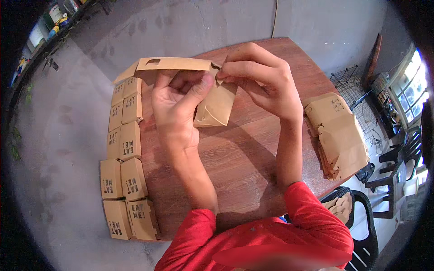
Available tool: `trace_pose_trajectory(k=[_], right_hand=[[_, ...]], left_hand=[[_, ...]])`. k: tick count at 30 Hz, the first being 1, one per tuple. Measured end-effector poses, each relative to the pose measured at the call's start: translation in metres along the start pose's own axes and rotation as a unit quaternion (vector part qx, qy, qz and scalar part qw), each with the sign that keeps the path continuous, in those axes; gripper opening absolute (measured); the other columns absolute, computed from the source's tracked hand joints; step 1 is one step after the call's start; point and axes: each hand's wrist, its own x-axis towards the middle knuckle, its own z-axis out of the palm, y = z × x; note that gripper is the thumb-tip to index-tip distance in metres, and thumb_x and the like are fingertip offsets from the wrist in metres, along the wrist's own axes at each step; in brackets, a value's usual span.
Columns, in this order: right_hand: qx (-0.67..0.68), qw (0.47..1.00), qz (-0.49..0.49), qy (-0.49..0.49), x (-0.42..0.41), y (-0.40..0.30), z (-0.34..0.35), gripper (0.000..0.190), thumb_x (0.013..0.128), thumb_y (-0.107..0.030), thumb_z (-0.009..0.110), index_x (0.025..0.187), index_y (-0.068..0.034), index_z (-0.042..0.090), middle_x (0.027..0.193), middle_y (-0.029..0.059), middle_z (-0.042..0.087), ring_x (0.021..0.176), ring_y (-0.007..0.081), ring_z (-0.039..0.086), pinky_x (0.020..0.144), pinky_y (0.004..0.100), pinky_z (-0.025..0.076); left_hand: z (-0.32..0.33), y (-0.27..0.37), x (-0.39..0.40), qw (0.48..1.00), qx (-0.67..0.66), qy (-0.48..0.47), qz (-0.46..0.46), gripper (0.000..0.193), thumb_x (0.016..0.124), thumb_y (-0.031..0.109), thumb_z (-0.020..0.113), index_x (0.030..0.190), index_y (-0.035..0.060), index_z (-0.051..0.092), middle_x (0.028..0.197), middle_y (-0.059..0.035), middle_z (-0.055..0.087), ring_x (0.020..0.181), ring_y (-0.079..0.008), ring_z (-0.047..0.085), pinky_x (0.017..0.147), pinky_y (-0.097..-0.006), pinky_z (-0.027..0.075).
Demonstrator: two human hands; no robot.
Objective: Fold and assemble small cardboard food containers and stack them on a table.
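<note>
Above the wooden table (237, 145), both hands hold one partly folded brown cardboard box (217, 101). My left hand (183, 105) grips its near side, with the thumb pressed on the card near a corner and the fingers partly hidden behind a raised panel. That panel stretches to the left and has a half-round cut-out. My right hand (261, 78) pinches a small flap at the box's upper corner between thumb and fingers. The fingertips of the two hands are close together but apart.
Folded cardboard boxes (130, 142) with stamped lettering stand in two columns along the table's left edge. A stack of flat box blanks (342, 135) lies at the right edge. A black plastic chair (368, 216) holding cardboard pieces (339, 208) is at the lower right. A grey wall lies beyond the table.
</note>
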Motion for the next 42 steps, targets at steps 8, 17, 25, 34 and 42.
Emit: trace_pose_trajectory(k=[8,17,25,34,42], right_hand=[[-0.009,0.999,-0.035,0.006,0.003,-0.003,0.001,0.020,0.076,0.003,0.074,0.096,-0.001,0.072,0.098,0.0115,0.065,0.088,0.0233,0.067,0.075,0.0325,0.056],[0.121,0.989,0.043,0.081,0.003,-0.018,0.008,0.016,0.078,-0.008,0.073,0.084,0.002,0.062,0.086,0.0134,0.062,0.081,0.0308,0.065,0.071,0.0371,0.053],[0.047,0.997,0.054,0.037,0.000,-0.015,0.009,0.013,0.082,-0.007,0.072,0.090,0.002,0.067,0.093,0.0126,0.065,0.086,0.0290,0.066,0.076,0.0367,0.053],[0.194,0.955,0.226,-0.003,0.000,0.016,0.045,0.048,0.100,-0.021,0.059,0.137,-0.001,0.038,0.127,0.0172,0.054,0.104,0.0214,0.062,0.085,0.0362,0.053],[0.125,0.942,0.268,0.159,-0.008,0.042,0.050,0.049,0.095,-0.012,0.053,0.140,-0.005,0.038,0.138,0.0162,0.043,0.119,0.0255,0.050,0.097,0.0347,0.046]], left_hand=[[-0.005,0.007,-0.005,0.995,0.087,-0.022,0.052,0.038,0.082,-0.007,0.070,0.118,-0.0014,0.057,0.108,-0.0118,0.065,0.098,-0.0196,0.062,0.092,-0.0324,0.050],[-0.016,0.010,-0.009,0.973,0.166,-0.066,0.146,0.053,0.077,-0.003,0.070,0.127,-0.0024,0.053,0.123,-0.0168,0.058,0.112,-0.0239,0.059,0.101,-0.0368,0.045],[-0.012,0.000,-0.002,0.959,0.197,-0.105,0.173,0.055,0.081,0.005,0.069,0.130,-0.0051,0.047,0.124,-0.0157,0.053,0.117,-0.0237,0.052,0.104,-0.0377,0.040],[-0.005,-0.019,0.016,0.956,0.226,-0.097,0.161,0.061,0.094,0.025,0.058,0.146,0.0010,0.036,0.142,-0.0229,0.043,0.127,-0.0334,0.049,0.105,-0.0443,0.042],[0.001,0.022,-0.009,0.717,0.456,-0.452,0.272,0.035,0.095,0.020,0.057,0.122,-0.0013,0.060,0.133,-0.0214,0.056,0.130,-0.0353,0.049,0.109,-0.0453,0.039]])
